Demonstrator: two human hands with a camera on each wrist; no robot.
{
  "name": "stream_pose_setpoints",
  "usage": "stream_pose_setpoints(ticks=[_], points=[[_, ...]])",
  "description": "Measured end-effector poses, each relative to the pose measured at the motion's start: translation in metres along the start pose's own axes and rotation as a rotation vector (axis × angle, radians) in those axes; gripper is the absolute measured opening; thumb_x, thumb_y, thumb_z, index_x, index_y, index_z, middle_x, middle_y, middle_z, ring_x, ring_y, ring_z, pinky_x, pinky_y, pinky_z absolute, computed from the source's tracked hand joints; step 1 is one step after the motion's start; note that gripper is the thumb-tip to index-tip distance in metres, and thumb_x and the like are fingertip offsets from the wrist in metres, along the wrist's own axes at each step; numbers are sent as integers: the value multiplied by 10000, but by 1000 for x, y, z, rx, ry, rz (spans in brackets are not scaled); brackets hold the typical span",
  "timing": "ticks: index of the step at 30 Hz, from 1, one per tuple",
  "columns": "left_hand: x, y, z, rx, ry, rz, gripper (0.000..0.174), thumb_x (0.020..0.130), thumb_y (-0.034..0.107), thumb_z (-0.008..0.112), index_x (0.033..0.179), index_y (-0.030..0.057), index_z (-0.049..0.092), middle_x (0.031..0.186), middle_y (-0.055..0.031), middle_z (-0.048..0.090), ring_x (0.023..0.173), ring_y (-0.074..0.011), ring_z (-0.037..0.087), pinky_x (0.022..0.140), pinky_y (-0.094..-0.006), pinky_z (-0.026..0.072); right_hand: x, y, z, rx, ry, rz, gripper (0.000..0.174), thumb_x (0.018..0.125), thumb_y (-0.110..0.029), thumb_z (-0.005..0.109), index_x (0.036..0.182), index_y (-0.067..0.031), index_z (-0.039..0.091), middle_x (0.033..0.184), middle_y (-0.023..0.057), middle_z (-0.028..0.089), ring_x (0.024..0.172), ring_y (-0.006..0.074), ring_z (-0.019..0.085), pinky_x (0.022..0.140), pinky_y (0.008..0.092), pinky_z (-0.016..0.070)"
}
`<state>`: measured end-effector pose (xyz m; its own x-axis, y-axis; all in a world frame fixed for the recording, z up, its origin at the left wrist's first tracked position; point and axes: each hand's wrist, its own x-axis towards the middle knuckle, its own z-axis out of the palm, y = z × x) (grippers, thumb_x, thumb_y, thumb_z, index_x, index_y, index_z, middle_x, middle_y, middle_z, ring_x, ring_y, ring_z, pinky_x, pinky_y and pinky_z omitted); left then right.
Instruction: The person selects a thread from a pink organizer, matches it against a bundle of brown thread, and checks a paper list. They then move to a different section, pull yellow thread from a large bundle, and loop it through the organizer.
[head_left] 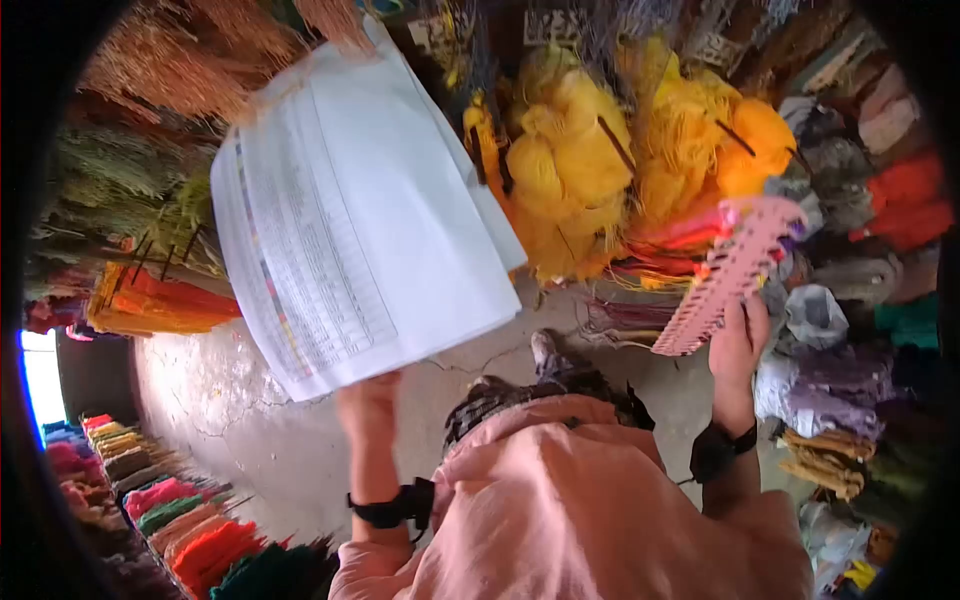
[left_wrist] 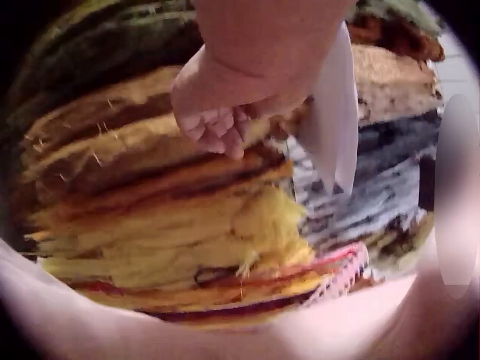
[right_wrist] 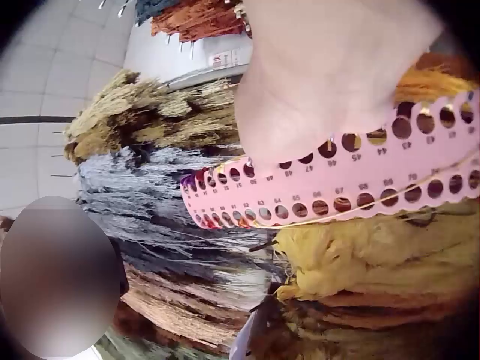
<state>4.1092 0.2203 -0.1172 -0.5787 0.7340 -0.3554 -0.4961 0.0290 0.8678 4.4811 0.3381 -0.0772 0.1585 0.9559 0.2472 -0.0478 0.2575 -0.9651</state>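
Two things are raised in front of me, with the hanging mass of bright yellow yarn hanks [head_left: 575, 150] behind them, largest of all, at twelve o'clock in the head view. At ten o'clock are the white printed sheets of paper [head_left: 350, 210]. My left hand [head_left: 368, 400] grips their lower edge with the fingers curled in. At three o'clock, and smaller, is the pink card punched with numbered holes [head_left: 735, 275], tilted in front of the yarn. My right hand [head_left: 740, 340] holds its lower end, with the fingers closed round it.
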Motion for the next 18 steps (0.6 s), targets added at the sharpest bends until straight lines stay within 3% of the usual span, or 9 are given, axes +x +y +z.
stream_pose_setpoints(ticks=[3, 4, 7, 10, 12, 13, 14, 17, 18], points=[[-1, 64, -16, -218, -32, 84, 505, 884, 348, 298, 1256, 6, 285, 1262, -151, 370, 1138, -293, 383, 933, -413, 326, -10, -11, 8, -174, 6, 12, 144, 834, -41, 461, 932, 44, 523, 788, -13, 526, 706, 36, 461, 629, 182, 385], [2, 81, -34, -189, -391, 73, 563, 867, 450, 301, 1242, 32, 345, 1228, -98, 424, 1151, -238, 359, 905, -364, 329, -10, -17, 16, -135, -28, 66, 138, 828, -51, 484, 921, 43, 525, 785, -19, 525, 699, 25, 451, 620, 173, 377], [-3, 123, -7, -261, -688, -42, 646, 851, 516, 267, 1226, -4, 345, 1246, -154, 388, 1158, -291, 349, 908, -453, 310, -15, -36, 28, -275, -114, 62, 144, 828, -48, 487, 930, 46, 527, 780, -20, 524, 701, 25, 452, 617, 171, 378], [-12, 135, 15, 654, -516, 353, 506, 856, 399, 388, 1138, -20, 414, 1086, -161, 497, 1006, -291, 460, 783, -407, 399, -25, -40, 30, -422, -100, -33, 170, 825, -64, 491, 951, 42, 533, 851, 28, 555, 765, 72, 483, 704, 208, 394], [-15, 138, 34, 803, -326, 339, 415, 836, 309, 478, 1090, -18, 441, 949, -132, 551, 825, -252, 537, 651, -325, 442, -31, -46, 41, -395, -118, 19, 206, 840, -56, 450, 1007, 52, 506, 863, 35, 552, 782, 77, 483, 721, 214, 390], [-12, 133, 38, 311, -259, 48, 392, 820, 276, 518, 1074, -14, 450, 886, -116, 566, 733, -224, 559, 586, -283, 447, -34, -43, 41, -474, -133, -5, 197, 839, -48, 453, 1001, 51, 508, 857, 32, 545, 772, 67, 469, 714, 203, 381], [-16, 131, 40, 365, -279, 107, 388, 821, 279, 510, 1067, -16, 453, 879, -115, 569, 714, -208, 563, 572, -269, 446, -36, -43, 40, -643, -173, -59, 159, 838, -40, 455, 956, 50, 513, 836, 21, 538, 760, 60, 456, 701, 202, 375], [-23, 132, 40, 381, -412, 175, 383, 831, 290, 482, 1048, -25, 461, 873, -116, 578, 685, -177, 572, 551, -243, 447, -48, -43, 34, -351, -158, 89, 126, 834, -37, 463, 913, 49, 509, 800, 8, 530, 742, 56, 442, 669, 202, 372], [-25, 126, 33, 283, -473, 135, 384, 836, 294, 468, 1042, -31, 462, 881, -122, 580, 692, -177, 573, 558, -246, 451, -51, -42, 36, -580, -202, -108, 114, 832, -52, 472, 880, 47, 503, 726, 36, 530, 681, 60, 445, 604, 215, 377]])
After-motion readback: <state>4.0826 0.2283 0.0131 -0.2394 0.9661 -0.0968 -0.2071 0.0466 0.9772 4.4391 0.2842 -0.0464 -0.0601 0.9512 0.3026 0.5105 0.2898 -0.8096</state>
